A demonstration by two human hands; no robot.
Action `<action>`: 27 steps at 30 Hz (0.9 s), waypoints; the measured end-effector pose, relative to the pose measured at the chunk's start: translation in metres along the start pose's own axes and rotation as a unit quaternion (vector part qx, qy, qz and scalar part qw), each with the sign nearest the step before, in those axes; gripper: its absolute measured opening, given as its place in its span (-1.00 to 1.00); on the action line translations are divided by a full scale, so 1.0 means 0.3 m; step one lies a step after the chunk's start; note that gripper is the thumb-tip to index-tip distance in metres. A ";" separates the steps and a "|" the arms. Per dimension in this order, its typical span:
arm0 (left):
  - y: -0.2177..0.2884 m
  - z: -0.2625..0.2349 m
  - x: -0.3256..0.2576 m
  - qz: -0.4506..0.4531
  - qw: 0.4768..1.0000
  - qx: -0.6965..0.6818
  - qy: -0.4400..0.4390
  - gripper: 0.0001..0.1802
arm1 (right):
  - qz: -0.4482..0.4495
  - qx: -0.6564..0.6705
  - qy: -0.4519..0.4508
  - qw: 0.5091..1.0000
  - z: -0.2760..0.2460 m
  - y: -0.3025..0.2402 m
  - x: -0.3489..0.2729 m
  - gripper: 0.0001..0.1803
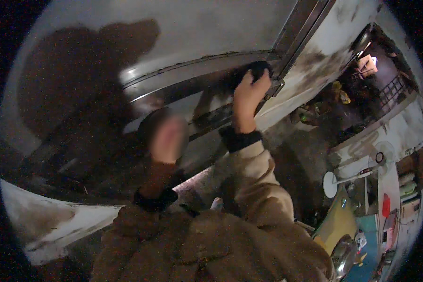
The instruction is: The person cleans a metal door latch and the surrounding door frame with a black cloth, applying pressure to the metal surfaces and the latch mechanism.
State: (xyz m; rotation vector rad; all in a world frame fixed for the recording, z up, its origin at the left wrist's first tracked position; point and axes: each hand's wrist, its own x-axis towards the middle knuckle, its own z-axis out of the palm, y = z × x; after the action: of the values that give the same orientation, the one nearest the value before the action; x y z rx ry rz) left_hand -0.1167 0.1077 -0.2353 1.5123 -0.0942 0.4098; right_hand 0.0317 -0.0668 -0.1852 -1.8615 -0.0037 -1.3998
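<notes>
Right hand [249,91] clamps a dark cloth [256,70] against the metal frame [197,70]; left hand [167,136], below the frame, is blurred, grip unclear. Arm stretched high: the cloth could likely slip off.

Few packages, labels or screens show in this dim room. At the far right edge, a small red upright container [386,205], perhaps a bottle or packet, stands on a cluttered shelf beside a pale cabinet. Just above it sit pale green rolled or stacked bundles [407,189], too blurred to tell whether they are wrapped goods. Near the upper right, a bright pinkish-white rectangle [366,64] glows among the clutter; it may be a sign or a lit panel.
</notes>
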 end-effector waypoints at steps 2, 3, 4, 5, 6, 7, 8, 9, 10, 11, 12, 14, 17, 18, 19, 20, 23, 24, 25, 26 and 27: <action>-0.062 -0.107 -0.025 0.016 1.000 -0.004 0.018 -0.73 | -0.090 0.026 -0.012 0.995 -0.010 -0.167 -0.128 -0.52; -0.092 -0.149 -0.036 0.020 1.000 -0.014 0.019 -0.72 | -0.105 0.068 -0.040 0.991 -0.030 -0.262 -0.174 -0.49; -0.106 -0.210 -0.051 -0.011 0.999 -0.012 0.030 -0.73 | -0.107 0.087 -0.059 0.989 -0.026 -0.358 -0.224 -0.45; -0.120 -0.263 -0.068 -0.043 0.998 -0.013 0.042 -0.73 | -0.122 0.124 -0.090 0.981 -0.031 -0.452 -0.277 -0.42; -0.138 -0.305 -0.087 -0.077 0.996 -0.018 0.049 -0.74 | -0.148 0.176 -0.118 0.966 -0.024 -0.523 -0.335 -0.42; -0.150 -0.362 -0.099 -0.091 0.994 -0.011 0.064 -0.74 | -0.148 0.200 -0.253 0.935 -0.021 -0.633 -0.402 -0.45; -0.125 -0.391 -0.118 -0.094 0.993 -0.010 0.070 -0.74 | -0.142 0.209 -0.390 0.885 -0.033 -0.750 -0.448 -0.48; -0.123 -0.420 -0.136 -0.100 0.992 -0.007 0.073 -0.74 | -0.127 0.204 -0.511 0.825 -0.041 -0.852 -0.507 -0.50; -0.114 -0.406 -0.147 -0.091 0.994 -0.014 0.058 -0.74 | -0.148 0.253 -0.463 0.837 -0.035 -0.884 -0.555 -0.51; -0.100 -0.416 -0.159 -0.082 0.995 -0.007 0.049 -0.74 | -0.174 0.310 -0.412 0.839 -0.017 -0.925 -0.615 -0.52; -0.101 -0.409 -0.173 -0.075 0.997 -0.008 0.033 -0.74 | -0.202 0.350 -0.364 0.839 0.001 -0.946 -0.680 -0.53; -0.079 -0.441 -0.193 -0.052 0.998 0.011 0.025 -0.74 | -0.266 0.318 -0.359 0.836 -0.008 -0.987 -0.697 -0.52; -0.035 -0.458 -0.203 -0.015 0.999 0.042 0.008 -0.74 | -0.373 0.203 -0.363 0.829 -0.040 -0.954 -0.633 -0.52; -0.023 -0.467 -0.204 -0.004 0.999 0.050 0.001 -0.74 | -0.388 0.172 -0.311 0.850 -0.047 -0.928 -0.600 -0.51; -0.019 -0.467 -0.201 0.005 0.998 0.057 0.000 -0.74 | -0.401 0.140 -0.258 0.868 -0.060 -0.895 -0.556 -0.50; -0.036 -0.451 -0.203 0.005 0.999 0.050 -0.019 -0.74 | -0.348 0.080 -0.390 0.849 -0.101 -0.838 -0.478 -0.50; -0.054 -0.372 -0.198 0.019 0.997 0.040 -0.063 -0.74 | -0.243 0.063 -0.294 0.922 -0.117 -0.556 -0.370 -0.25; -0.044 -0.366 -0.188 0.028 0.996 0.044 -0.068 -0.74 | -0.217 0.038 -0.245 0.944 -0.100 -0.483 -0.326 -0.24; -0.065 -0.348 -0.179 0.011 0.997 -0.002 -0.082 -0.75 | -0.185 0.044 -0.211 0.959 -0.102 -0.426 -0.282 -0.26; -0.100 -0.335 -0.169 -0.005 0.994 -0.045 -0.097 -0.76 | -0.145 0.022 -0.198 0.969 -0.085 -0.352 -0.238 -0.28; -0.121 -0.333 -0.159 -0.020 0.991 -0.080 -0.107 -0.77 | -0.132 0.011 -0.164 0.978 -0.055 -0.275 -0.217 -0.27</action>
State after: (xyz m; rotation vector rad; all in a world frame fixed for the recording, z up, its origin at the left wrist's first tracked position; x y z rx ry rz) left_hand -0.1685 0.1955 -0.2914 1.3932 -0.2596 0.2012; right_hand -0.0433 0.0086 -0.1890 -2.1110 -0.4446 -1.2385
